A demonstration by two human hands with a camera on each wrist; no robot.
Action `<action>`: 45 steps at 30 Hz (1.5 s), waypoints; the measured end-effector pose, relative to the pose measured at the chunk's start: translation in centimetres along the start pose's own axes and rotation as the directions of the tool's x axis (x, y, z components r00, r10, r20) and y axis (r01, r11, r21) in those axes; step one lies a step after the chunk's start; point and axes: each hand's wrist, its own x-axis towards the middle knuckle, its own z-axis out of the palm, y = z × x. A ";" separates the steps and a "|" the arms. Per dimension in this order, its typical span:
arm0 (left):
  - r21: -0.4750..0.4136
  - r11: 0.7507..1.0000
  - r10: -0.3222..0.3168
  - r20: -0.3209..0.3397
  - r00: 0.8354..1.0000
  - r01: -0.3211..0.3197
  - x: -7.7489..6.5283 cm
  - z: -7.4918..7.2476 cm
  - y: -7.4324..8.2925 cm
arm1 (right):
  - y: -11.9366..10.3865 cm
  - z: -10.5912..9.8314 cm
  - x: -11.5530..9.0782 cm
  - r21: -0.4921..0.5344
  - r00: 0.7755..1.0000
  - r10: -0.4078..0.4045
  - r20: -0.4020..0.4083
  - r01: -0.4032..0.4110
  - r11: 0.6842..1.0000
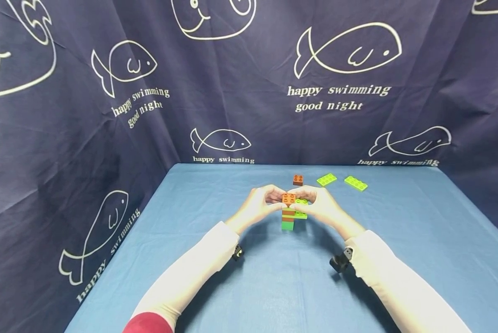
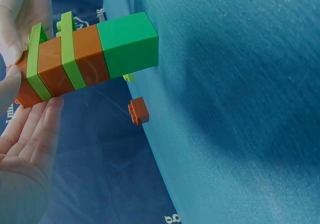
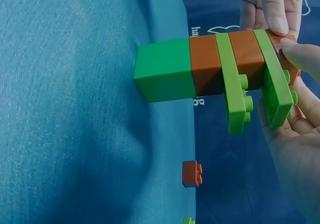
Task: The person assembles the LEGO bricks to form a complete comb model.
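A tower of toy building bricks stands upright on the blue cloth, with a green brick [image 2: 130, 43] at its base. Above that, orange-brown bricks [image 3: 205, 66] alternate with two light green plates [image 3: 235, 96], which jut out toward the right. An orange brick [image 1: 288, 198] tops the stack. My left hand [image 1: 260, 203] pinches this top brick from the left, thumb at the near side and fingers behind. From the right, my right hand [image 1: 321, 203] pinches the same brick, its thumb close to the left one. In the head view, the hands partly hide the upper plates.
Behind the hands lies a loose orange-brown brick [image 1: 298, 180]. Two light green plates [image 1: 326, 179] lie to its right, near the back of the blue-covered table [image 1: 215, 194]. A dark curtain [image 1: 273, 129] printed with fish hangs behind and at the left.
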 end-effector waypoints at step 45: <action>-0.046 0.999 0.012 0.023 1.000 -0.011 0.1 -0.1 -0.5 | -0.4 -1.7 0.0 0.053 0.991 0.123 0.061 -0.126 0.991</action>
